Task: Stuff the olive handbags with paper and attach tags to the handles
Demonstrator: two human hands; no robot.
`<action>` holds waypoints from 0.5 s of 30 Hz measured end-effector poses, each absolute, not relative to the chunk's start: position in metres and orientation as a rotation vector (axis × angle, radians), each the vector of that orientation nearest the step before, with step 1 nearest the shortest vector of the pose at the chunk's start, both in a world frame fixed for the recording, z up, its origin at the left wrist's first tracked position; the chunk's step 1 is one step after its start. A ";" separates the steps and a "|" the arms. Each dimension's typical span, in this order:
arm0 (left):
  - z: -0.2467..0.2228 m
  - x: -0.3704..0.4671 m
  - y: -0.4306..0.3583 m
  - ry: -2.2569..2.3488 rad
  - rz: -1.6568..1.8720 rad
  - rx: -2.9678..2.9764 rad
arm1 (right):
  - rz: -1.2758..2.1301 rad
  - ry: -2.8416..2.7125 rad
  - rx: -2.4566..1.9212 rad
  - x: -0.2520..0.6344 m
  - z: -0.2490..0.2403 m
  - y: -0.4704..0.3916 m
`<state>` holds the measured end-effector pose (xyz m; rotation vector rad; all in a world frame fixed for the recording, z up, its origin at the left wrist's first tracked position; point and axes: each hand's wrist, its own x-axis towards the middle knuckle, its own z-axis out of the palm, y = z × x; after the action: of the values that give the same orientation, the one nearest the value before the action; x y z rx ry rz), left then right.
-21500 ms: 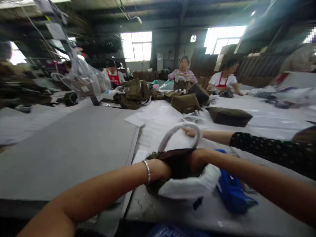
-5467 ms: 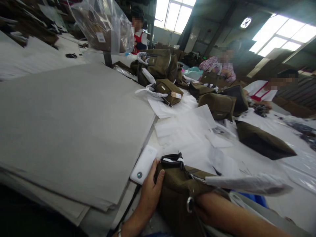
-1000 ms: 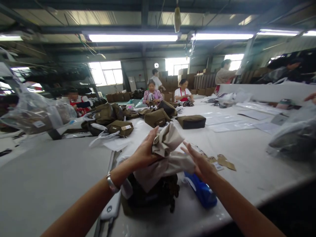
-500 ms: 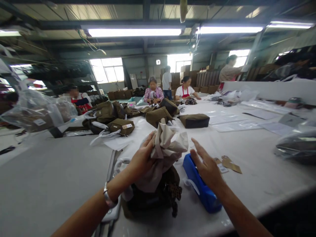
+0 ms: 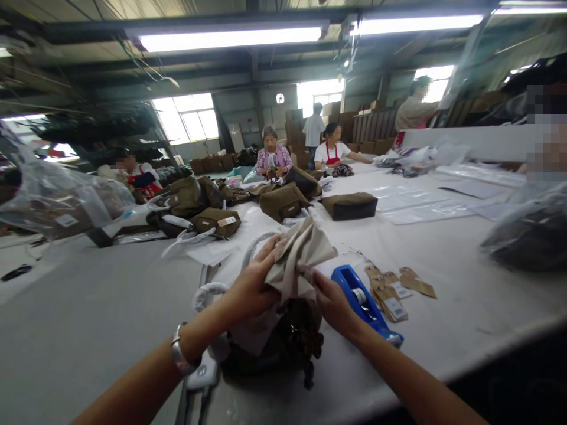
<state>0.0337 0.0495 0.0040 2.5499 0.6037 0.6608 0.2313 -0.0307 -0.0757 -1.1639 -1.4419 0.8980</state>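
Note:
My left hand (image 5: 254, 283) is closed on the left side of a crumpled beige cloth (image 5: 301, 257). The cloth rises from the top of a dark olive bag (image 5: 266, 360) standing at the table's near side. My right hand (image 5: 334, 301) touches the cloth's right edge, its fingers pressed together there; the fingertips are partly hidden. A dark patterned ornament (image 5: 308, 342) hangs on the bag's right side. White-wrapped handles (image 5: 208, 295) show at its left. Just right of my right hand lies a blue tape dispenser (image 5: 365, 304).
Brown tags (image 5: 385, 295) lie right of the dispenser. Olive bags (image 5: 217, 221) are heaped across the table's far side, with a dark pouch (image 5: 349, 205) beside them. Plastic-wrapped goods (image 5: 531, 230) stand at right. Several people are beyond the table.
My right hand has moved left from above the dispenser to the cloth. The cloth's top has changed shape and the dispenser's tape roll now shows. The view has shifted slightly.

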 end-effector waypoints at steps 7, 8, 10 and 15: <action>0.008 0.037 0.053 0.522 0.508 2.614 | 0.381 -2.127 -1.289 0.225 -0.097 -0.047; 0.010 0.037 0.052 0.504 0.462 2.642 | 0.293 -2.186 -1.274 0.229 -0.101 -0.048; 0.018 0.037 0.052 0.424 0.335 2.703 | 0.193 -2.255 -1.211 0.238 -0.108 -0.049; 0.036 0.037 0.045 0.132 -0.112 2.771 | 0.068 -2.276 -1.259 0.252 -0.113 -0.052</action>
<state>0.0370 0.0455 0.0356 2.7708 0.1324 -0.1117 0.2518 -0.0519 -0.1128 -1.2591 -2.2761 0.0676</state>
